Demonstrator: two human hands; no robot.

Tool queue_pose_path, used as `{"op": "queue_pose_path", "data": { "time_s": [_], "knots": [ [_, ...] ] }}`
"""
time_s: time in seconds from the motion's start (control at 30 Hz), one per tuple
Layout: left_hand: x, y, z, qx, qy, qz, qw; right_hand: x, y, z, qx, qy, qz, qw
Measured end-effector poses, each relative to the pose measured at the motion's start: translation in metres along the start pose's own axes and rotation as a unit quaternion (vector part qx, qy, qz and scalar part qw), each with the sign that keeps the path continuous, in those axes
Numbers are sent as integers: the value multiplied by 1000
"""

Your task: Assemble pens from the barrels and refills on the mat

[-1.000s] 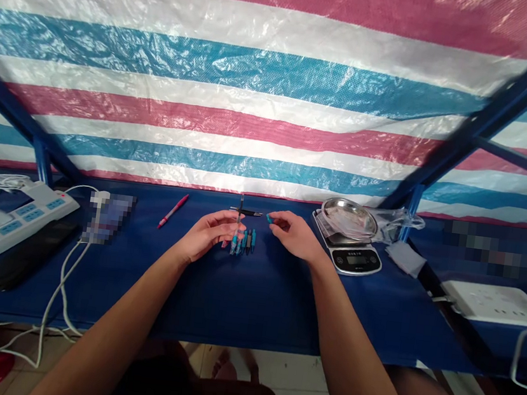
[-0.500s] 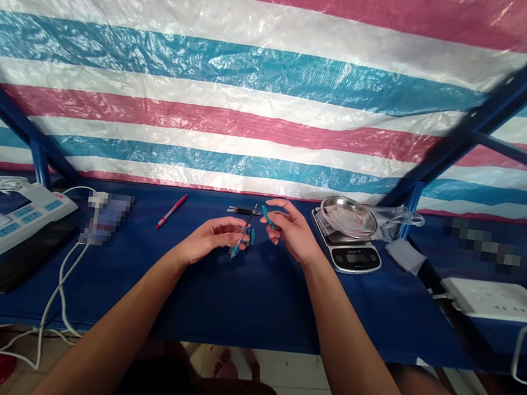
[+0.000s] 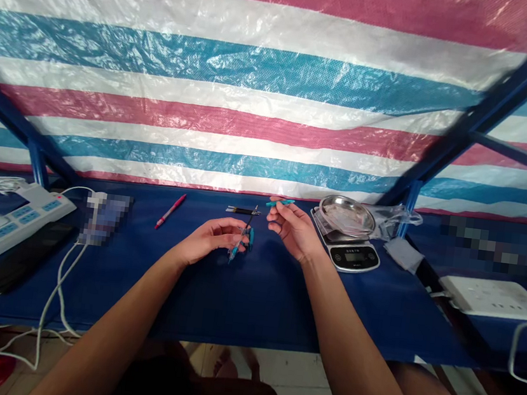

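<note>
My left hand (image 3: 207,240) is closed around the clear lower barrel of a teal pen (image 3: 234,253), its tip slanting down toward me. A dark refill (image 3: 252,215) sticks out of the barrel's upper end. Just past the left fingertips is another teal piece (image 3: 251,238); whether the hand touches it I cannot tell. My right hand (image 3: 292,230) pinches a teal pen part (image 3: 282,204) between thumb and finger, lying nearly level and apart from the barrel. Several thin refills (image 3: 239,210) lie on the blue table behind the hands.
A red pen (image 3: 170,212) lies to the left. Farther left are a white power strip (image 3: 33,215), cables and a black phone-like slab (image 3: 19,264). On the right stand a kitchen scale (image 3: 355,257) with a metal bowl (image 3: 348,215), a plastic bag and another white power strip (image 3: 486,297).
The teal part in my right hand has turned from a steep slant to nearly level and risen slightly. My left hand and the barrel have stayed almost still.
</note>
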State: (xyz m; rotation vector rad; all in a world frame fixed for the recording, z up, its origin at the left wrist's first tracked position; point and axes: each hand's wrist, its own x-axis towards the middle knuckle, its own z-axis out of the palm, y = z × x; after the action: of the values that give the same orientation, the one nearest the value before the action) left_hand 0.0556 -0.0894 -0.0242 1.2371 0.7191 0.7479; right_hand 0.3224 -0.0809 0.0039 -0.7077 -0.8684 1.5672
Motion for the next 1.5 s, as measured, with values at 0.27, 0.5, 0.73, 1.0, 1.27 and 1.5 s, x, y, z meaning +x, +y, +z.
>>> {"op": "queue_pose_path", "data": {
  "time_s": [0.27, 0.5, 0.73, 1.0, 1.27, 1.5],
  "knots": [
    [-3, 4, 7, 10, -43, -17, 999, 2, 7, 4, -46, -16, -28, 998],
    [-3, 6, 11, 13, -42, -30, 999, 0, 6, 4, -65, -31, -27, 997],
    [-3, 7, 11, 19, -45, -28, 998, 1, 7, 2, -82, -46, -11, 996],
    [-2, 5, 10, 25, -38, -21, 999, -4, 8, 4, -119, -118, 89, 982],
    [-1, 3, 10, -2, -16, -25, 1000, -6, 7, 8, -138, -147, 113, 973],
    [0, 0, 19, -32, -7, -26, 999, -8, 8, 11, -137, -160, 112, 971]
  ]
}}
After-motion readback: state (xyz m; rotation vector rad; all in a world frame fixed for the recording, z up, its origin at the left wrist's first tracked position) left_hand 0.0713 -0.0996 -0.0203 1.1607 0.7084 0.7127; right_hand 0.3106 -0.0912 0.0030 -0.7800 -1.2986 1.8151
